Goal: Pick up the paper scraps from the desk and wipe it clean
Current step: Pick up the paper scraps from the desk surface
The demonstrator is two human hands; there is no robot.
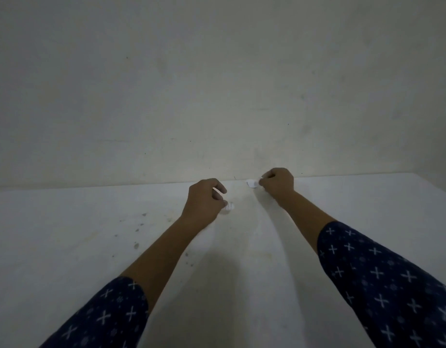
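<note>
**Two scraps in reach, nowhere to drop them**

Both scraps sit on the desk (pixel 66 234). The right hand (pixel 277 183) pinches the far scrap (pixel 252 183), hard against the wall (pixel 217 84). The left hand (pixel 204 200), fingers curled, touches the near scrap (pixel 228 206), slightly off the wall; I cannot tell if it grips. Risk: light paper slips from a shallow pinch. I see no container.
</note>
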